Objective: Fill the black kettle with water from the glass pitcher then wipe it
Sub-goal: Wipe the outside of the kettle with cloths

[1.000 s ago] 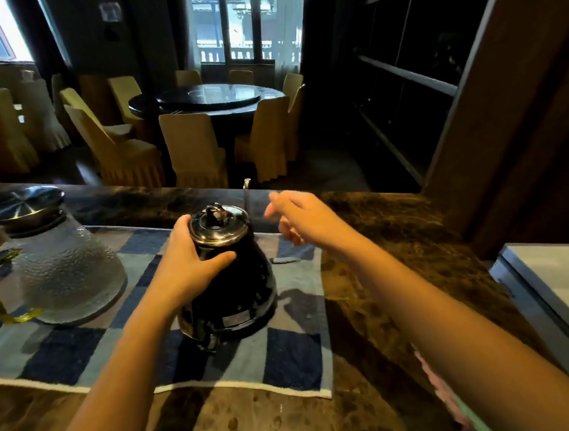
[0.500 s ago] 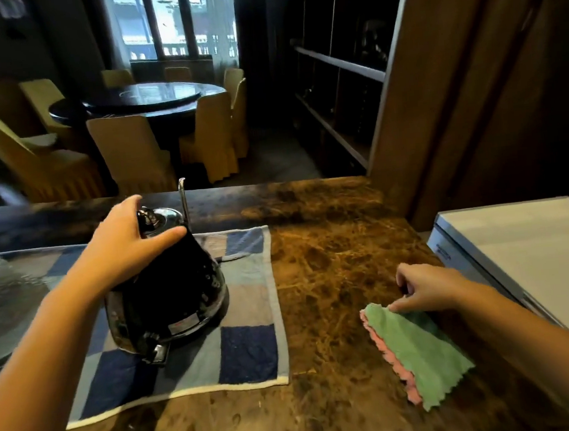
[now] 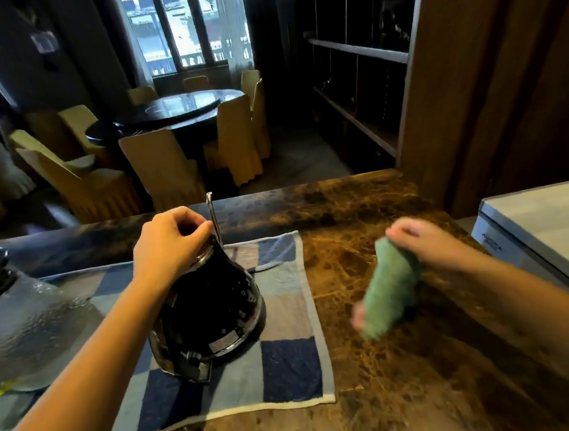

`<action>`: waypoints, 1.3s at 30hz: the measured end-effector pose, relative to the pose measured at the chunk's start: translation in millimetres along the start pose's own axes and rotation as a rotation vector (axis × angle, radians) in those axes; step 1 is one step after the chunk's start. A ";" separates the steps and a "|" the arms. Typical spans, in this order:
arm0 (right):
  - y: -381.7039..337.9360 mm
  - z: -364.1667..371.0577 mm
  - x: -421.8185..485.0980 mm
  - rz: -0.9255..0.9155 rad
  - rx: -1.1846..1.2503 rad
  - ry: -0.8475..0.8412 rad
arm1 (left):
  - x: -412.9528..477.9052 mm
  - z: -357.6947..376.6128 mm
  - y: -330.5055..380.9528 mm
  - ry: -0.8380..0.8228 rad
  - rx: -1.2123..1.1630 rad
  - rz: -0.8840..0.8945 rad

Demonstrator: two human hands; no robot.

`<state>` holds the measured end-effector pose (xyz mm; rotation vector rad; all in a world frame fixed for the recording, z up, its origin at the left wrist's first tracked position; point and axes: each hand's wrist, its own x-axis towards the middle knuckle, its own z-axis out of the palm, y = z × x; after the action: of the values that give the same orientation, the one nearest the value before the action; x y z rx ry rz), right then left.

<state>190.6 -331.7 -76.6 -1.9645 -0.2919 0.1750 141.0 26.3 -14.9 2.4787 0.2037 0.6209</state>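
The black kettle (image 3: 212, 311) with a thin upright spout stands on a blue checked towel (image 3: 285, 318) on the counter. My left hand (image 3: 169, 246) rests over its lid and grips the top. The glass pitcher (image 3: 25, 334) with a metal lid sits at the left edge, partly cut off. To the right of the towel, my right hand (image 3: 430, 247) holds a green cloth (image 3: 389, 292) that hangs down, lifted just above the counter and blurred.
The brown marble counter (image 3: 393, 377) stretches right of the towel. A grey-white appliance (image 3: 545, 227) sits at the far right edge. A wooden panel (image 3: 470, 78) and dark shelving rise behind. Beyond the counter stand a round table and covered chairs.
My right hand reached right to the green cloth lying on the counter, then picked it up and brought it toward the kettle. My left hand stayed on the kettle's top.
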 end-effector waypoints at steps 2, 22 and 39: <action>-36.3 9.5 9.1 -0.160 0.104 0.041 | 0.6 1.1 -1.8 0.005 -0.005 -0.006; 19.5 122.1 -10.2 -0.577 -0.587 -0.419 | 0.2 2.4 -2.7 0.057 -0.043 -0.051; -51.5 148.5 51.3 -0.018 0.992 -0.034 | 0.9 4.6 -3.5 0.088 -0.039 -0.016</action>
<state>195.5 -166.8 -88.2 -0.9766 -0.1857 0.2764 144.0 27.1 -19.9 2.4119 0.2425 0.7217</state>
